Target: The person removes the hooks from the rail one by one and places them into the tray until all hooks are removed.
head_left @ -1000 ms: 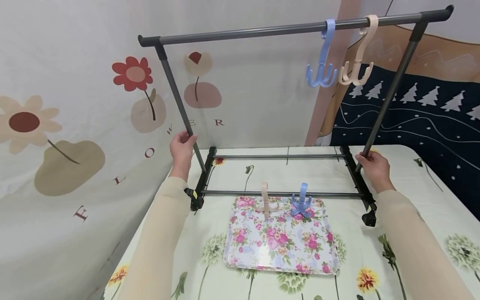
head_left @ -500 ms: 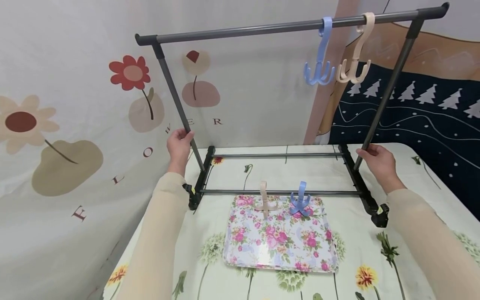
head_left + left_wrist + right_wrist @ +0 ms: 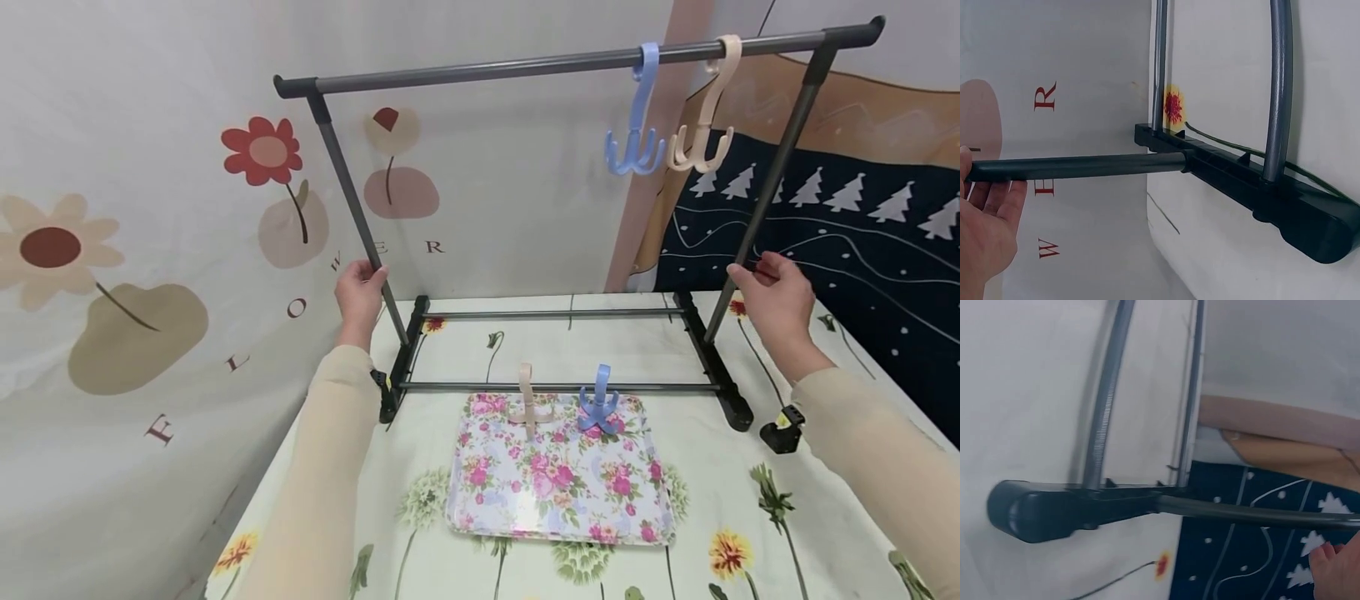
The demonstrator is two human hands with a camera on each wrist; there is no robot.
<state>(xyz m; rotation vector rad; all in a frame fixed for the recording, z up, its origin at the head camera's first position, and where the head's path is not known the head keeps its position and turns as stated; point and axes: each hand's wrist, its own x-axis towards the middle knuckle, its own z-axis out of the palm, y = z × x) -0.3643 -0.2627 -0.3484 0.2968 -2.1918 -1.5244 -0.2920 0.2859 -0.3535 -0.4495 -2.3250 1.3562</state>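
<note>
A dark grey garment rack stands on the table, with two upright posts and black feet. My left hand pinches the left post between thumb and fingers; the left wrist view shows the fingers beneath the tube. Beside the right post is my right hand, fingers loosely bent and holding nothing. In the right wrist view only part of that hand shows, just under the post. From the top bar's right half hang a blue hook hanger and a beige hook hanger.
A floral tray lies in front of the rack. On it rest another beige hook hanger and another blue one. A white curtain closes the back, and a dark blue tree-print cloth hangs at the right.
My right hand has released the right post and moved right and upward from it. The left hand keeps its hold. The rack's upper right end appears shifted slightly left.
</note>
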